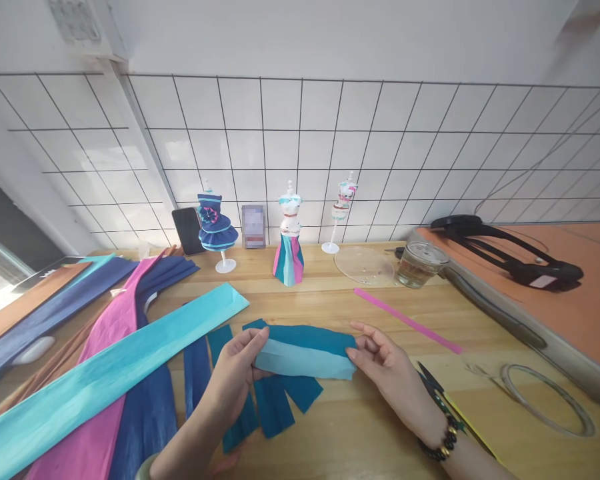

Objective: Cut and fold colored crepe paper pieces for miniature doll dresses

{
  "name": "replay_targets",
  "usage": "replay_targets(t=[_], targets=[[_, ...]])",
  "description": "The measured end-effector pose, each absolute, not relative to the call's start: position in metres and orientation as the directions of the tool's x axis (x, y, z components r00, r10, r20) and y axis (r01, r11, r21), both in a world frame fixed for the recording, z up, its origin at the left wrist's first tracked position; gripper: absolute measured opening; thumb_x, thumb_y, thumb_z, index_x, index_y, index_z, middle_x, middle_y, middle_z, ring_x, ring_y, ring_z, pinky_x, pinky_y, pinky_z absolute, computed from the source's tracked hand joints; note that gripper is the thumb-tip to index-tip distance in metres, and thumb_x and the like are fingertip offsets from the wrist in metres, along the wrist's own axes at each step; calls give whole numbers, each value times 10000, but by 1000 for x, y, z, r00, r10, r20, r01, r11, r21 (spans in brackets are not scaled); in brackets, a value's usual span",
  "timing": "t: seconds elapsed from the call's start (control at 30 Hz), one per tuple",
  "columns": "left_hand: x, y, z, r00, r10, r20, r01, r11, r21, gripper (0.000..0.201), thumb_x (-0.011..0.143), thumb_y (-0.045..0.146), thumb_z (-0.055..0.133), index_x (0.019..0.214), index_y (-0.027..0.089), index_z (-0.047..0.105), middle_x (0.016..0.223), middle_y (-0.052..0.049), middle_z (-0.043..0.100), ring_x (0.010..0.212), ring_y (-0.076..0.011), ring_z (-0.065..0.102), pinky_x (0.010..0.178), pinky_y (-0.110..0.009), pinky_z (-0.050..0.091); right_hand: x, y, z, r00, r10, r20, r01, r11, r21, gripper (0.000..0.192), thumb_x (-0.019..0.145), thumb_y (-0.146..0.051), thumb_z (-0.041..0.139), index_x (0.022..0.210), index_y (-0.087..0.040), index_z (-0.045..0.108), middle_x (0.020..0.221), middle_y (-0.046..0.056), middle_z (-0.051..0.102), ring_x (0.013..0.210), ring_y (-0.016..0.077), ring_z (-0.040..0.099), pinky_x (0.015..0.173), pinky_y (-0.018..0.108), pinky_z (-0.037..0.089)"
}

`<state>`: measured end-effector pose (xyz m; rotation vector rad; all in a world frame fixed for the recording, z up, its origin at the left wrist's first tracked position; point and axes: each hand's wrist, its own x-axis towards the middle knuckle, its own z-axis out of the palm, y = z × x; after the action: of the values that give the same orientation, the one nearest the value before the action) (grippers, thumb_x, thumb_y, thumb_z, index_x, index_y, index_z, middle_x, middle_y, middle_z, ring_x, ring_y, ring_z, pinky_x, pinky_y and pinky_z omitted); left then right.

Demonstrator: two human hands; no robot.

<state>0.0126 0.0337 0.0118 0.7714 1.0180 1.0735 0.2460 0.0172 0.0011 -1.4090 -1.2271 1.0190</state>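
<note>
Looking down at a wooden table (360,427) pushed up against a white wall w/ a black wire grid panel (300,153) across the top half of the frame. Long crepe paper strips fan out at lower left: a light teal one (105,373), a pink one (105,347), dark blue ones (55,310). Along the back, center frame, three mini mannequins: one in a blue ruffled dress (216,223), one in a striped teal/pink skirt (289,250), a smaller one (341,207) to the right of it. Phone (187,231) leans on the grid left of them. Clear plastic lid (364,265) and a glass jar (421,263) sit right of center, a pink paper strip (407,321) just below those. Orange board (570,293) w/ a black strap thing (510,250) at far right, coil of wire (547,400) at lower right, scissors (437,387) under the right wrist.

Grip: both hands hold a small two-tone paper piece (305,350), dark teal on top, light blue below, bottom center of frame, just above the table. Left hand (233,377) pinches its left end, thumb on top, fingers underneath. Right hand (385,370) pinches the right end btw thumb and fingertips, other fingers loosely curled. More dark teal cut pieces (275,400) lie flat underneath.
</note>
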Motion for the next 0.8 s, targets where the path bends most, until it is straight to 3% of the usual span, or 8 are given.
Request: replay_targets(t=[0.27,0.63,0.8], targets=[[12,36,9,118,947,-299,-301,321,898,284,678,400,685,661,159,537,570,23,545,536,-104,510,542,-235,466,247,18,1,137,990,32,209,2,-978,490,665,-476,637,1070,-206,575,712,-11,554,657,144,546,602,256,458],[11,39,6,105,953,-284,-250,301,920,266,662,395,693,685,160,570,609,16,557,572,-115,519,559,-234,469,248,20,0,111,994,-24,86,-34,-996,478,669,-455,649,1064,-197,574,625,-44,496,587,121,483,545,241,400],[10,39,6,93,952,-291,-209,304,929,271,663,406,690,706,164,575,616,14,569,582,-119,528,556,-228,466,250,20,-3,68,996,-57,36,-60,-998,464,707,-416,636,1097,-195,517,677,-45,491,627,115,479,593,242,397]])
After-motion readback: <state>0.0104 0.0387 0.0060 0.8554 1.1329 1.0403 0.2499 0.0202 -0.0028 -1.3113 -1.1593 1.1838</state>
